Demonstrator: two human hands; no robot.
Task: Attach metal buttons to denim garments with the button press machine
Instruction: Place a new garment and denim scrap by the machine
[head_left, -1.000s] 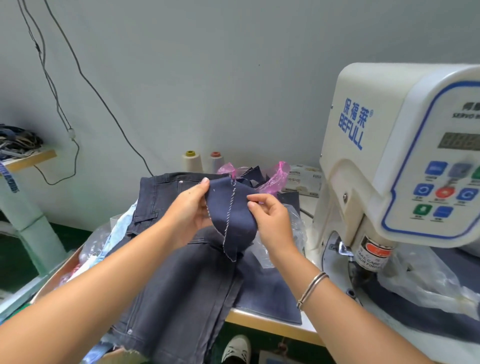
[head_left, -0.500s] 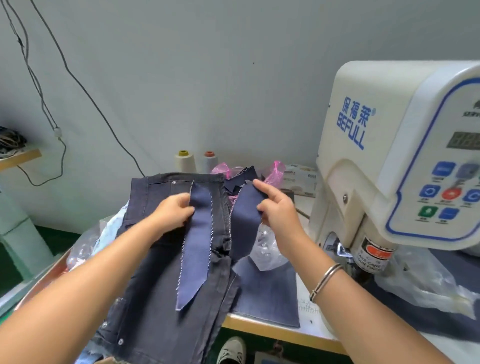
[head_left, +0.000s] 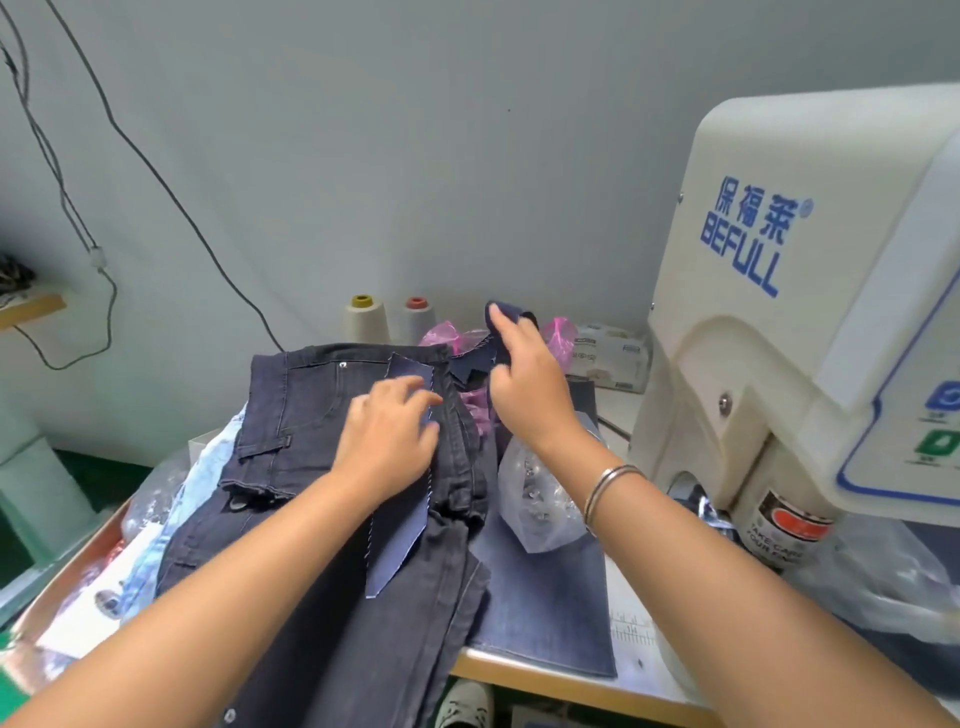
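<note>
A stack of dark denim jeans (head_left: 291, 410) lies on the table in front of me. A long navy denim strip (head_left: 397, 535) lies down the top pair, and my left hand (head_left: 387, 436) rests flat on it with fingers spread. My right hand (head_left: 524, 384) reaches back toward the pile of navy scraps (head_left: 470, 366) and pinches a second denim strip (head_left: 506, 312) lifted above that pile. The cream BEFULL button press machine (head_left: 779, 322) stands at the right. A clear bag of metal buttons (head_left: 535, 499) sits between the jeans and the machine.
Two thread cones (head_left: 363, 319) stand by the wall, beside pink plastic bags (head_left: 558, 332) and a tissue pack (head_left: 608, 353). A faded denim piece (head_left: 550, 597) covers the table's front edge. Light blue garments (head_left: 156, 535) lie left of the stack. Crumpled clear plastic (head_left: 883, 571) sits under the machine head.
The two strips, held up together a second ago, are apart. My left hand has laid one flat on the jeans. My right hand carried the other back over the scrap pile.
</note>
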